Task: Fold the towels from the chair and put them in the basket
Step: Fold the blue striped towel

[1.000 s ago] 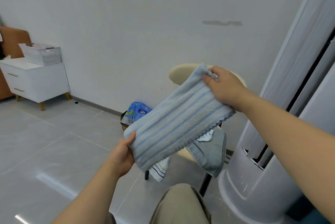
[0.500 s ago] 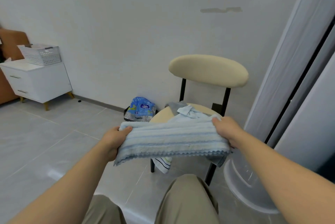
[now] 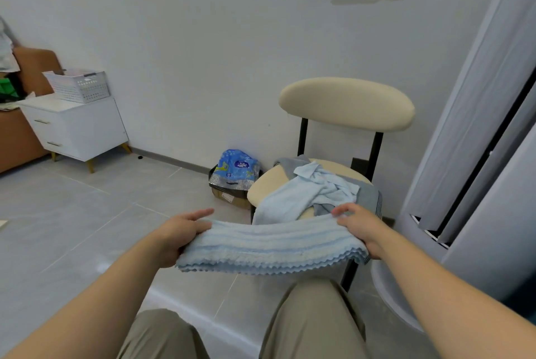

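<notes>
Nearest, at the bottom edge, two knees in khaki trousers [image 3: 313, 315]; just above them hangs the folded blue striped towel [image 3: 269, 245], held flat & roughly level, scalloped edges stacked toward the person, far edge sagging a little in the middle. Left hand [image 3: 177, 234] grips the towel's left end, forearm coming in from the lower left corner, one finger lying straight along the far edge; right hand [image 3: 359, 228] grips the right end from on top, fingers curled over the far edge, forearm from the lower right. Towel is in mid-air, clear of the chair [image 3: 345, 103]; its far edge is near the seat's front rim. On the seat: a crumpled light blue towel [image 3: 304, 196] spilling over the front edge, w/ a grey towel [image 3: 368, 196] under it at the right side. Right of the chair, a tall white appliance [image 3: 478, 155] close in; open tiled floor [image 3: 87, 213] to the left. Far left: the white basket [image 3: 78, 85] on top of a white cabinet [image 3: 78, 129] by the wall, well apart from the hands; a blue packet [image 3: 235, 167] in a box sits beside the chair.
</notes>
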